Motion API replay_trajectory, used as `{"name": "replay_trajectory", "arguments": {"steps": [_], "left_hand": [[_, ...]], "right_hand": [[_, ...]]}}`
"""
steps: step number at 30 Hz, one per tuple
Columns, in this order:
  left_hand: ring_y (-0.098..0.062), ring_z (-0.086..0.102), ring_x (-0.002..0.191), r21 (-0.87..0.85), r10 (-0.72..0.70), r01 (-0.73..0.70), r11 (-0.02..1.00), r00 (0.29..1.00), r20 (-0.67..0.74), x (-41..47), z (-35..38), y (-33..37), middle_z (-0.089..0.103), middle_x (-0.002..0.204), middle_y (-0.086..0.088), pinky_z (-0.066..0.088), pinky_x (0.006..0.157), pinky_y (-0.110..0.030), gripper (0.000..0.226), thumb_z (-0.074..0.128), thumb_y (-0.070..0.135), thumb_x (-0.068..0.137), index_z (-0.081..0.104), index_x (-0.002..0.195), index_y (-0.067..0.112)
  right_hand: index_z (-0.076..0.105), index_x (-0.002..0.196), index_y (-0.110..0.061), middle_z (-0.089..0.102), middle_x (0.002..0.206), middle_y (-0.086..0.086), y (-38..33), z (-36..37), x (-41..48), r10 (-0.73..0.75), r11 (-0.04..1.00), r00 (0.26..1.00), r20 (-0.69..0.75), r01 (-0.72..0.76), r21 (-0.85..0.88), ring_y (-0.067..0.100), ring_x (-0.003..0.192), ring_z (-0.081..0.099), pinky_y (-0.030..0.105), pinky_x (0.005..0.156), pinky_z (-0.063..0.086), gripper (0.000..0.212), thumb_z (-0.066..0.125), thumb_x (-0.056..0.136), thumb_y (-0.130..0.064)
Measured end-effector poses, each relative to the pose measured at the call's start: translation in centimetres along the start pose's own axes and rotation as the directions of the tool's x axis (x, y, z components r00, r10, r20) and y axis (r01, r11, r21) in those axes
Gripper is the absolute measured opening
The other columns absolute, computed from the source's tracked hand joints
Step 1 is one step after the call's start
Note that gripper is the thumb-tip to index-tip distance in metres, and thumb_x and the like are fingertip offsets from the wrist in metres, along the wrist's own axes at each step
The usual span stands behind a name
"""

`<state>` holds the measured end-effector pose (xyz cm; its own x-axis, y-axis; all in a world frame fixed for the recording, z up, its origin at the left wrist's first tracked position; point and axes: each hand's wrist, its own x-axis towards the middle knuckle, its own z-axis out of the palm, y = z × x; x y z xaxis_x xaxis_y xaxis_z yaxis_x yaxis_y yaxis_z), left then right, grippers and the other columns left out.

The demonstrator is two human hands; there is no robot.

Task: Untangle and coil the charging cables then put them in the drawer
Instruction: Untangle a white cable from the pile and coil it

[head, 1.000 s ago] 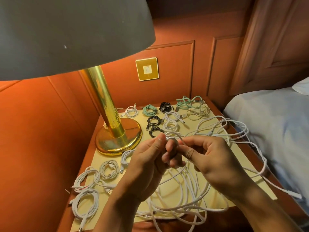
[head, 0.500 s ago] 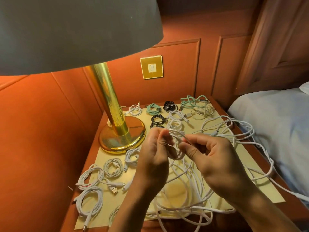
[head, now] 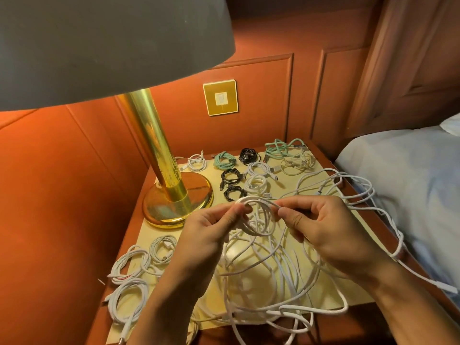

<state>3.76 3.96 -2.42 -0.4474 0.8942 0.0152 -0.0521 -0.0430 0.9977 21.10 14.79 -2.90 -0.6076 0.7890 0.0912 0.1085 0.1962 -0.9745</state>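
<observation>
A small coil of white cable (head: 258,216) hangs between my hands above the nightstand. My left hand (head: 211,230) pinches its left side between thumb and fingers. My right hand (head: 321,227) pinches the strand at the coil's upper right. Below them a loose tangle of white cables (head: 278,282) sprawls over the pale mat (head: 323,180) and trails off the right edge toward the bed. Coiled white cables (head: 139,265) lie at the front left. Black (head: 231,176), mint green (head: 224,160) and white coils sit at the back. No drawer is in view.
A brass lamp (head: 174,200) with a wide grey shade stands at the back left of the nightstand. A bed with pale sheets (head: 408,185) lies at the right. Orange wall panels with a brass switch plate (head: 220,97) close off the back.
My hands have moved apart and the coil between them has widened into a clear loop. The view has shifted slightly.
</observation>
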Motion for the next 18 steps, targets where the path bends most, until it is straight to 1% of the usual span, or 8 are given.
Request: {"name": "replay_trajectory", "arguments": {"steps": [2, 5, 7, 10, 12, 14, 16, 18], "left_hand": [[-0.012, 0.055, 0.077, -0.030, -0.042, 0.039, 0.999, 0.996, -0.074, 0.2, -0.8, -0.1, 0.074, 0.084, -0.006, 0.035, 0.068, -0.031, 0.026, 0.065, 0.032, 0.088, 0.083, 0.091, 0.014], [-0.020, 0.049, 0.084, -0.104, -0.114, 0.101, 0.989, 0.984, -0.135, 0.4, -1.6, 0.1, 0.071, 0.086, -0.006, 0.032, 0.067, -0.033, 0.026, 0.064, 0.033, 0.088, 0.083, 0.087, 0.015], [-0.021, 0.049, 0.085, -0.155, -0.155, 0.133, 0.979, 0.978, -0.142, 0.4, -1.6, 0.4, 0.070, 0.086, -0.006, 0.032, 0.067, -0.032, 0.026, 0.063, 0.030, 0.089, 0.083, 0.086, 0.014], [-0.019, 0.049, 0.081, -0.180, -0.172, 0.145, 0.973, 0.974, -0.145, 0.4, -1.4, 0.4, 0.070, 0.083, -0.005, 0.033, 0.067, -0.030, 0.026, 0.064, 0.028, 0.087, 0.083, 0.090, 0.011], [-0.017, 0.053, 0.079, -0.192, -0.187, 0.158, 0.969, 0.971, -0.149, 0.4, -1.1, 0.4, 0.072, 0.081, -0.005, 0.037, 0.070, -0.031, 0.025, 0.064, 0.026, 0.086, 0.083, 0.090, 0.010], [-0.016, 0.057, 0.078, -0.198, -0.203, 0.172, 0.965, 0.969, -0.144, 0.3, -1.0, 0.5, 0.073, 0.081, -0.005, 0.041, 0.074, -0.032, 0.024, 0.064, 0.024, 0.087, 0.083, 0.090, 0.011], [-0.014, 0.061, 0.076, -0.204, -0.215, 0.186, 0.961, 0.968, -0.131, 0.3, -0.9, 0.5, 0.073, 0.082, -0.006, 0.043, 0.075, -0.032, 0.023, 0.064, 0.022, 0.088, 0.083, 0.090, 0.011], [-0.011, 0.063, 0.071, -0.215, -0.221, 0.193, 0.957, 0.969, -0.114, 0.2, -0.7, 0.5, 0.073, 0.080, -0.007, 0.044, 0.073, -0.031, 0.022, 0.065, 0.022, 0.086, 0.083, 0.090, 0.010]], "right_hand": [[0.078, 0.107, -0.025, 0.077, 0.087, -0.009, 0.1, -0.4, 0.0, -0.036, 0.990, 0.999, 0.028, 0.039, -0.134, 0.007, 0.073, 0.068, 0.027, 0.069, 0.057, 0.018, 0.070, 0.093, -0.016], [0.078, 0.104, -0.030, 0.075, 0.092, -0.017, 0.1, -1.0, -0.1, -0.088, 0.908, 0.993, 0.074, 0.110, -0.404, -0.005, 0.088, 0.067, 0.015, 0.078, 0.054, 0.016, 0.074, 0.091, -0.021], [0.079, 0.100, -0.033, 0.071, 0.092, -0.022, 0.1, -1.1, -0.1, -0.122, 0.831, 0.986, 0.117, 0.165, -0.531, -0.009, 0.092, 0.062, 0.009, 0.075, 0.049, 0.012, 0.074, 0.091, -0.026], [0.078, 0.098, -0.031, 0.069, 0.092, -0.021, 0.4, -0.6, -0.1, -0.187, 0.801, 0.977, 0.099, 0.210, -0.561, -0.003, 0.092, 0.062, 0.015, 0.074, 0.052, 0.009, 0.072, 0.092, -0.027], [0.078, 0.101, -0.026, 0.068, 0.094, -0.016, 0.8, -0.1, 0.1, -0.302, 0.749, 0.953, 0.032, 0.258, -0.611, 0.001, 0.092, 0.060, 0.020, 0.078, 0.052, 0.011, 0.070, 0.093, -0.023], [0.078, 0.105, -0.019, 0.067, 0.097, -0.008, 1.1, 0.2, 0.3, -0.408, 0.708, 0.911, -0.051, 0.280, -0.649, 0.007, 0.090, 0.060, 0.017, 0.078, 0.050, 0.015, 0.071, 0.092, -0.017], [0.078, 0.108, -0.013, 0.070, 0.098, -0.002, 1.1, 0.3, 0.6, -0.478, 0.693, 0.870, -0.122, 0.288, -0.661, 0.007, 0.086, 0.062, 0.009, 0.077, 0.047, 0.018, 0.071, 0.092, -0.011], [0.078, 0.109, -0.011, 0.074, 0.098, -0.002, 1.1, 0.2, 0.6, -0.510, 0.719, 0.835, -0.204, 0.285, -0.634, 0.003, 0.084, 0.065, 0.007, 0.075, 0.051, 0.019, 0.070, 0.092, -0.009]]}}
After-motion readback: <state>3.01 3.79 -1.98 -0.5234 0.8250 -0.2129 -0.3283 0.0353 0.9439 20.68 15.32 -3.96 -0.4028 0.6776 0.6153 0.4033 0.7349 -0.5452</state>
